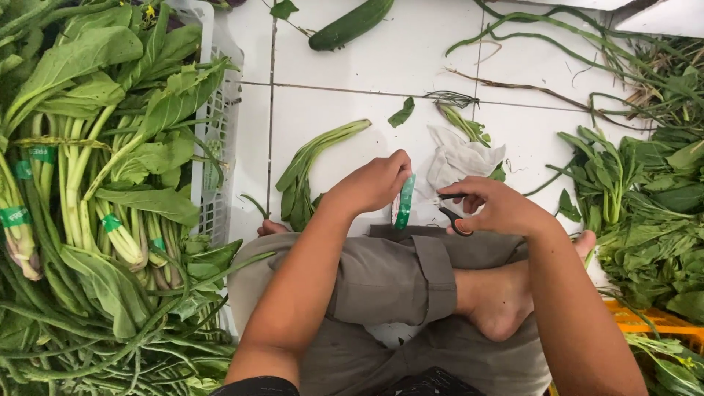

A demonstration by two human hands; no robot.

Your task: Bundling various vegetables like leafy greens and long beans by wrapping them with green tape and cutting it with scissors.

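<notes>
Green tape (403,202) hangs in a short, glossy strip pinched by the left hand (374,183); just right of it, the right hand (499,207) grips black scissors (451,214). White floor tiles (352,125) lie beyond the tape.

Taking the crossed legs (411,282) as the landmark: the crate (216,110) stands to their left, bundled greens (95,169) piled in it. A loose bunch of leaves (308,172) lies on the floor (352,66) just ahead-left. Straight ahead sits a cloth (458,158) — farther off, a cucumber (350,23). To the right lies a heap of greens (645,213).
</notes>
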